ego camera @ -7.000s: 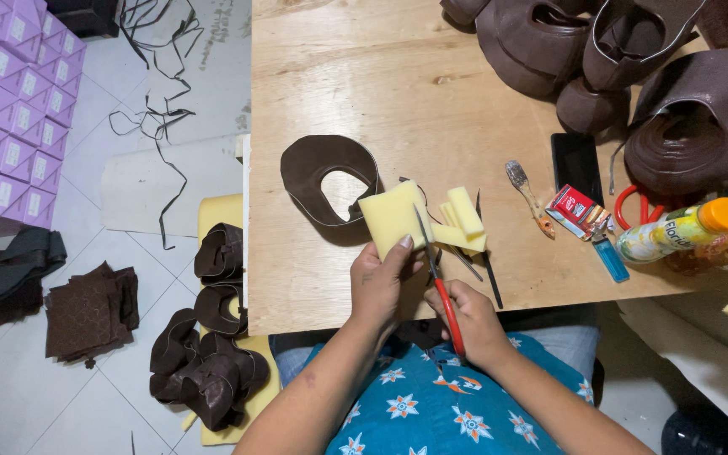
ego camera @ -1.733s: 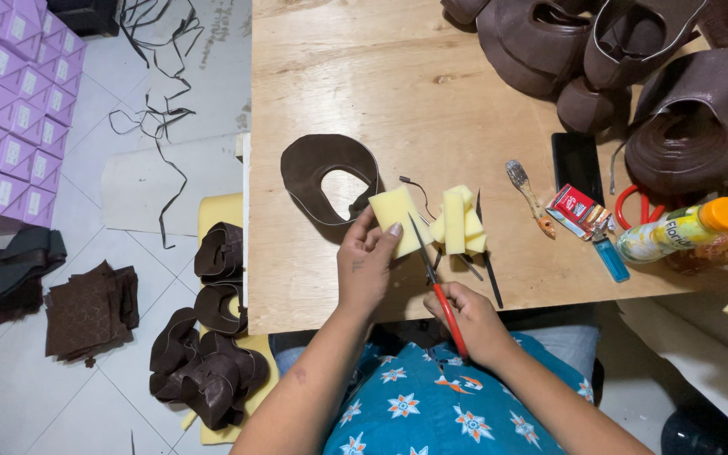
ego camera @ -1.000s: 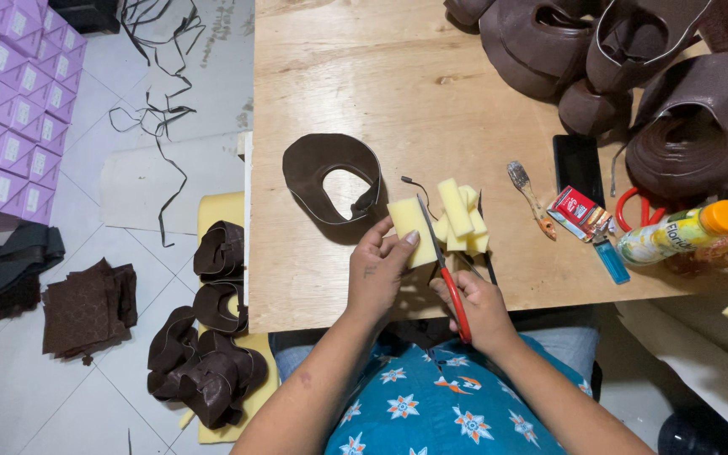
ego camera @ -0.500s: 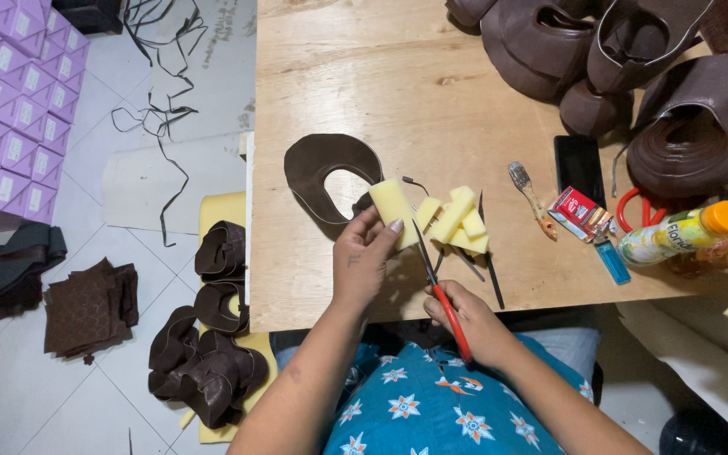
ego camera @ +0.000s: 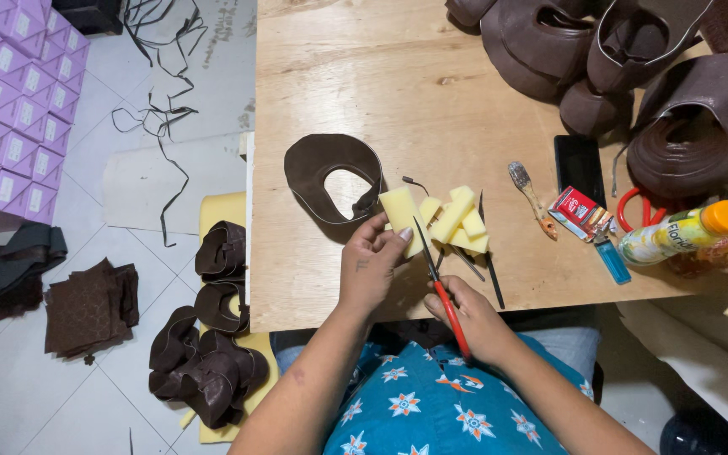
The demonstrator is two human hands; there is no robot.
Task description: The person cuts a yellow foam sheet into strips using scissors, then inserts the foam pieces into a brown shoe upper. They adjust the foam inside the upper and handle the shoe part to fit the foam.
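Yellow foam piece (ego camera: 399, 216) in left hand (ego camera: 371, 268); right hand (ego camera: 475, 318) grips scissors (ego camera: 440, 282).

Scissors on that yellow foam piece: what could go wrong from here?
The scissors in the right hand cut close to the left hand fingers pinching the foam piece; a slip could nick them. The cut foam strips lie just behind the blades and could get snagged.
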